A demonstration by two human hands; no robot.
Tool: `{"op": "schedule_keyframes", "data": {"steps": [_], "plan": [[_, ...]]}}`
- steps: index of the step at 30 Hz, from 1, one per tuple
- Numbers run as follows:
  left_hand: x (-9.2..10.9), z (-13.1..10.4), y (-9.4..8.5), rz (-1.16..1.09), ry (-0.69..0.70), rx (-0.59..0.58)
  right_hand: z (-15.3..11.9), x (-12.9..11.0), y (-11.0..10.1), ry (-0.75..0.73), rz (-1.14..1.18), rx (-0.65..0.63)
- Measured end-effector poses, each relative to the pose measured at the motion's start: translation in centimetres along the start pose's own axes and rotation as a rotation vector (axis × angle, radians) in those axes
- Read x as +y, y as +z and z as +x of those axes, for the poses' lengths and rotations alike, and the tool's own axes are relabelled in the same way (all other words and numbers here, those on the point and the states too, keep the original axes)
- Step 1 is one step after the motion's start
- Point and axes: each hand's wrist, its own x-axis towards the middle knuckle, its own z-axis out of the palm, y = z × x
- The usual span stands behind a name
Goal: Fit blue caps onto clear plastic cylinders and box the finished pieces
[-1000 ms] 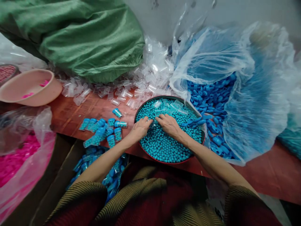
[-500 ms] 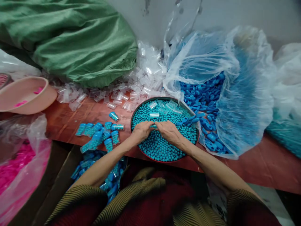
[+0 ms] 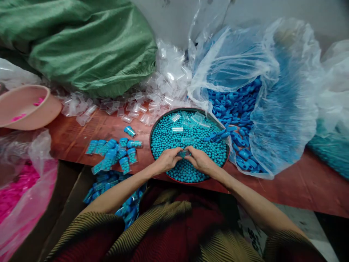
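Over a round tray (image 3: 151, 145) of turquoise beads (image 3: 166, 136), my left hand (image 3: 168, 160) and my right hand (image 3: 200, 160) meet. Between their fingertips they pinch a small clear plastic bottle (image 3: 184, 153), partly hidden by the fingers; how full it is I cannot tell. Several empty clear bottles (image 3: 177, 129) lie on the beads just beyond my hands. Blue caps (image 3: 218, 135) rest on the beads at the tray's right side. Left of the tray, filled bottles with blue caps (image 3: 110, 154) lie in a cluster on the red tabletop (image 3: 73, 142).
Behind the tray is a heap of clear bottles (image 3: 166, 87) beside a green sack (image 3: 89, 47). A plastic bag (image 3: 283, 109) of blue caps spills open at right. At left are a pink basin (image 3: 35, 112) and a bag of pink pieces (image 3: 19, 193). More filled bottles (image 3: 128, 207) lie below the table edge.
Both hands have moved slightly toward me over the beads with the bottle between them, and the fingertips sit further apart. The whole view has shifted a little.
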Motion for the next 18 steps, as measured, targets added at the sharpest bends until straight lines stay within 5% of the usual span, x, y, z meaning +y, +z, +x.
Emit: {"op": "schedule_keyframes", "data": {"steps": [6, 10, 14, 18], "plan": [[0.6, 0.2, -0.4, -0.265, -0.015, -0.094, -0.2, 0.3, -0.5, -0.006, 0.178, -0.019], [1.3, -0.2, -0.6, -0.114, -0.043, -0.139, -1.2, -0.6, -0.4, -0.123, 0.015, -0.013], [1.9, 0.3, -0.9, -0.075, 0.033, -0.366, -1.9, -0.8, -1.0, -0.351, -0.167, -0.062], [2.5, 0.4, -1.3, 0.084, -0.085, -0.279, -1.8, 0.4, -1.1, -0.266, -0.027, -0.028]]}}
